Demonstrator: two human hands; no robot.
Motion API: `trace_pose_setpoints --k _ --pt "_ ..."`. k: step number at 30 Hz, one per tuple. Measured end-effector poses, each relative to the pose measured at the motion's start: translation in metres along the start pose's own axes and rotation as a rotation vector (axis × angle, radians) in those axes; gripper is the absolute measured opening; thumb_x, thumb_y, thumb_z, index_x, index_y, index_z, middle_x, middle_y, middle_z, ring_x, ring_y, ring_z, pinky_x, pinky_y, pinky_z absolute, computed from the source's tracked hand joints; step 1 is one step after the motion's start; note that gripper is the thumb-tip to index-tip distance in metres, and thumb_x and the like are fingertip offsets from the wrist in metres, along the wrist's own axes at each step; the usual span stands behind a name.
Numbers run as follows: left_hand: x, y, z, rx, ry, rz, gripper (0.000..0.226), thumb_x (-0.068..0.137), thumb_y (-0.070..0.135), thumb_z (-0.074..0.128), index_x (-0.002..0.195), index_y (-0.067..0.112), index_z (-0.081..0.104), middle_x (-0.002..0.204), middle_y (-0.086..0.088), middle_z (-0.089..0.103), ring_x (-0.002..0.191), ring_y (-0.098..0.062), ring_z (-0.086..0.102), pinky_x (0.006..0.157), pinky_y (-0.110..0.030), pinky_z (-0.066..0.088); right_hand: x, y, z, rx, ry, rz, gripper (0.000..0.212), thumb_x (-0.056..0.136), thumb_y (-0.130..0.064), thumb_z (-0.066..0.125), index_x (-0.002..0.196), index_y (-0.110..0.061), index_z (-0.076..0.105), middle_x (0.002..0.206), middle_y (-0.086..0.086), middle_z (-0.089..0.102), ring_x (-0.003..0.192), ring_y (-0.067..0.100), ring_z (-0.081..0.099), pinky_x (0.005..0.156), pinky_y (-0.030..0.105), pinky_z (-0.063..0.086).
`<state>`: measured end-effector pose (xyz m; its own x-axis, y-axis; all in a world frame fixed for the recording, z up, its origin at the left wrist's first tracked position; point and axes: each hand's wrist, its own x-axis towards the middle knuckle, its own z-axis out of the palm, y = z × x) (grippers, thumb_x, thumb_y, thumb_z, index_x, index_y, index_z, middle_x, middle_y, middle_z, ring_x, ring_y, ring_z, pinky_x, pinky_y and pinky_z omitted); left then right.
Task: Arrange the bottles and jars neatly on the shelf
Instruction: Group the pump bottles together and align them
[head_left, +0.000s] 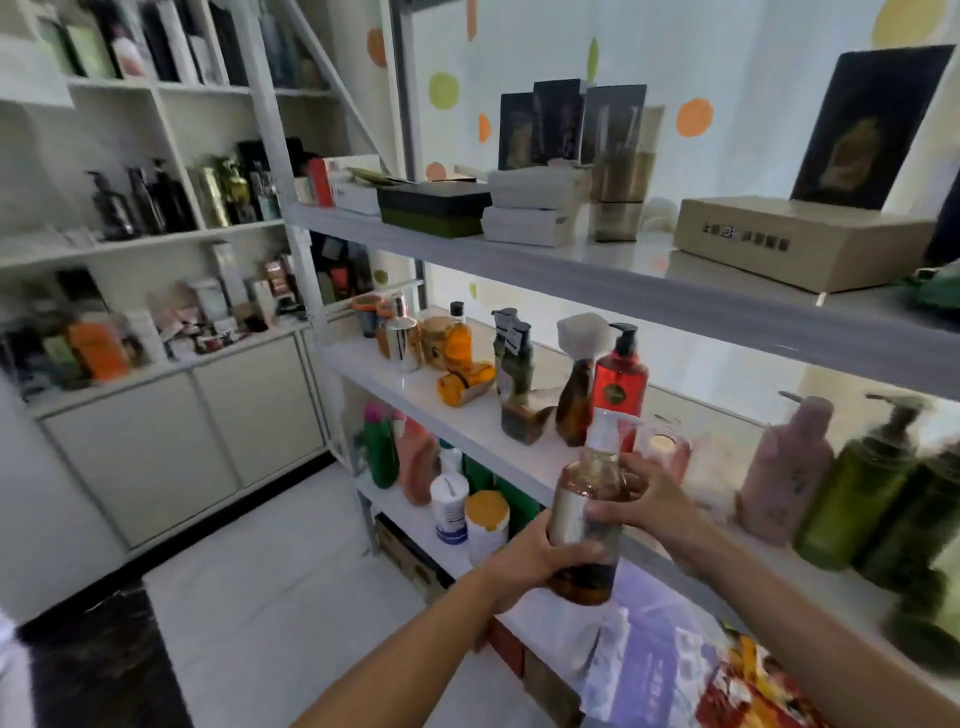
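Observation:
Both hands hold an amber bottle (589, 499) with a silver label and clear cap, upright, just in front of the middle shelf (467, 415). My left hand (540, 558) wraps its lower half; my right hand (636, 493) grips near its shoulder. On the shelf behind stand a red pump bottle (621, 382), a brown spray bottle (575, 400) and a dark pump bottle (514, 364). An orange bottle (465, 382) lies on its side. To the right stand a pink bottle (787, 467) and green pump bottles (857, 493).
The upper shelf (623, 280) carries boxes, among them a cardboard box (800, 241), and overhangs the work area. The lower shelf holds a green bottle (379, 452) and white tubs (485, 525). A white cabinet (182, 426) with cluttered shelves stands at left; white floor (291, 597) lies between.

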<state>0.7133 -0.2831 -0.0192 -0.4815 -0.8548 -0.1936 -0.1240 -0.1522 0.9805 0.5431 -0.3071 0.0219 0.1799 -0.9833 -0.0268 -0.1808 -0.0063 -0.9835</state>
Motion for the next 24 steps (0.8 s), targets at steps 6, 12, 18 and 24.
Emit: trace_pose_setpoints --k 6,12,18,24 --pt "0.021 -0.004 -0.103 -0.004 0.050 -0.056 0.041 0.088 0.024 0.065 0.123 0.031 0.045 0.120 0.002 0.061 0.109 -0.011 0.059 0.086 -0.021 0.052 0.086 -0.002 0.066 0.003 -0.010 0.016 0.057 0.057 -0.004 0.086 0.109 -0.016 0.064 0.096 0.000 0.073 0.085 0.010 0.068 0.068 0.017 0.052" --pt "0.029 0.002 -0.174 -0.013 0.047 -0.057 0.040 0.086 0.015 0.068 0.119 0.029 0.049 0.116 0.001 0.063 0.106 -0.009 0.062 0.090 -0.024 0.051 0.136 -0.009 0.116 -0.024 0.047 0.084 0.074 0.044 -0.022 0.092 0.111 -0.020 0.062 0.105 0.004 0.070 0.099 0.018 0.064 0.091 0.038 0.052" --pt "0.049 0.004 -0.237 0.019 -0.050 -0.045 0.039 0.083 0.011 0.071 0.117 0.023 0.056 0.113 -0.001 0.067 0.101 -0.010 0.064 0.087 -0.023 0.052 0.171 -0.015 0.157 -0.027 0.189 0.146 0.064 0.053 -0.014 0.089 0.110 -0.020 0.060 0.107 0.004 0.068 0.101 0.020 0.063 0.092 0.041 0.052" --pt "0.053 0.008 -0.311 0.025 -0.186 -0.017 0.042 0.083 0.000 0.068 0.110 0.029 0.056 0.105 0.005 0.066 0.092 0.000 0.065 0.080 -0.017 0.053 0.207 -0.027 0.215 -0.017 0.328 0.169 0.055 0.053 -0.010 0.088 0.099 -0.022 0.060 0.100 0.001 0.069 0.092 0.015 0.064 0.082 0.033 0.053"
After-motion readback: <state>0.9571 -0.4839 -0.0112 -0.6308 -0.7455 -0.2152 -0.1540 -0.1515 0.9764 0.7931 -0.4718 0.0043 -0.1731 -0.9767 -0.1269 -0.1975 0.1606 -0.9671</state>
